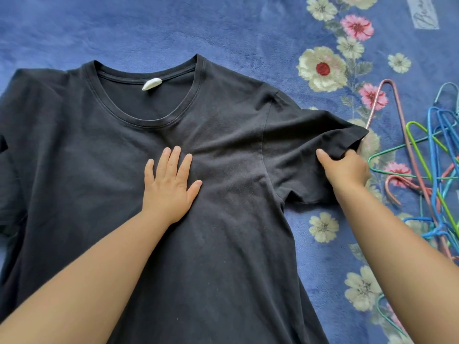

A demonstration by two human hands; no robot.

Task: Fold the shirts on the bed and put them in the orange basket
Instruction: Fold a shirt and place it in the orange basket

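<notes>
Tangled coloured wire hangers lie right of the black cotton T-shirt on the blue floral bed — left hand presses flat, right hand pinches its sleeve.

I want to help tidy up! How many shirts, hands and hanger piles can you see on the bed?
Black shirt: 1
Hands: 2, the left hand pressing flat on the shirt and the right hand gripping its sleeve
Pile of coloured hangers: 1; they are too tangled to count one by one
Total: 4, all on the blue flowered blanket
</notes>
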